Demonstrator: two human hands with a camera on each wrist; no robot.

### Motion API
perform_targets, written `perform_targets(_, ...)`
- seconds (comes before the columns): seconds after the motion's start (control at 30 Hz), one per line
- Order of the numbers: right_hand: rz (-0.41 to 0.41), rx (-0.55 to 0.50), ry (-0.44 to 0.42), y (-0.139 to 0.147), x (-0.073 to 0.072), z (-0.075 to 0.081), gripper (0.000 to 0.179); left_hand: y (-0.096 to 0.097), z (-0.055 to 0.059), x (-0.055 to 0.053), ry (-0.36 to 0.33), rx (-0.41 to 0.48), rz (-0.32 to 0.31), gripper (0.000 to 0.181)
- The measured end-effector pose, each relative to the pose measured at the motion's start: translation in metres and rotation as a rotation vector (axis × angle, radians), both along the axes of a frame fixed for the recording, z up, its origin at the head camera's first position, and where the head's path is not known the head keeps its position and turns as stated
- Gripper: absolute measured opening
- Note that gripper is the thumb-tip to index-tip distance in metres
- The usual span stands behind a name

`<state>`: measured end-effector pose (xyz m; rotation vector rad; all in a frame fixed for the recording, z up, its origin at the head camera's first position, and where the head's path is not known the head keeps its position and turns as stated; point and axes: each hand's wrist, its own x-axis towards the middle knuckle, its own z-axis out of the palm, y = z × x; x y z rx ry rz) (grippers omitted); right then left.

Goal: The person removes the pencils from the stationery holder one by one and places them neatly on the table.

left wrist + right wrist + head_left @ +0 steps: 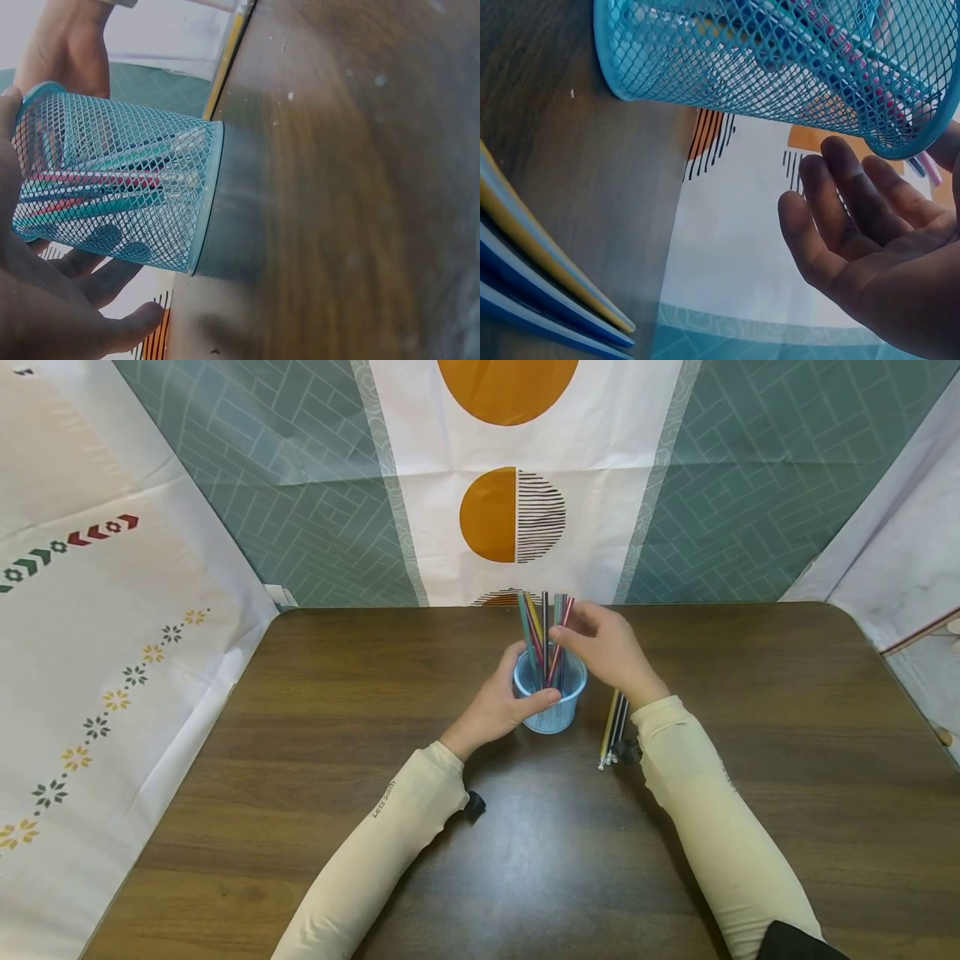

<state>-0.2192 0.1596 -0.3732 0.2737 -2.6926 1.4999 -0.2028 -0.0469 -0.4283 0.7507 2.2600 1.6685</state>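
The brown table (787,718) is under the mesh cup (551,720). The left hand (497,700) curls around this cup; the right hand (606,647), fingers loosely parted, is by its rim. Pencils (545,622) stand inside; loose pencils (616,727) lie to its right.

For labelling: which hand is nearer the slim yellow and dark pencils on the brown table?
Right. The right hand is just beyond those pencils; the left hand, farther left, holds the blue mesh cup.
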Motion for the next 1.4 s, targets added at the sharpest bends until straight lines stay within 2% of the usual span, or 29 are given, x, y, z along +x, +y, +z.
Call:
perform_targets(0.53,-0.081,0.021,0.013,-0.002,0.003,0.004,0.033,0.000,0.001,0.001,-0.012,0.004,0.002,0.085)
perform_targets(0.77,-0.178,-0.011,0.048,0.002,0.004,0.006,0.026,0.001,-0.001,-0.001,-0.007,-0.013,0.015,0.086)
perform_targets(0.97,-0.240,-0.044,0.086,0.007,0.004,0.009,0.027,0.000,-0.001,-0.001,-0.008,-0.017,0.018,0.087)
perform_targets(1.27,-0.245,-0.110,0.080,0.008,0.007,0.015,0.032,0.000,0.000,-0.001,-0.018,-0.035,0.022,0.088)
perform_targets(1.4,-0.236,-0.146,0.127,0.011,0.007,0.015,0.035,0.001,0.000,0.000,-0.015,-0.031,0.022,0.085)
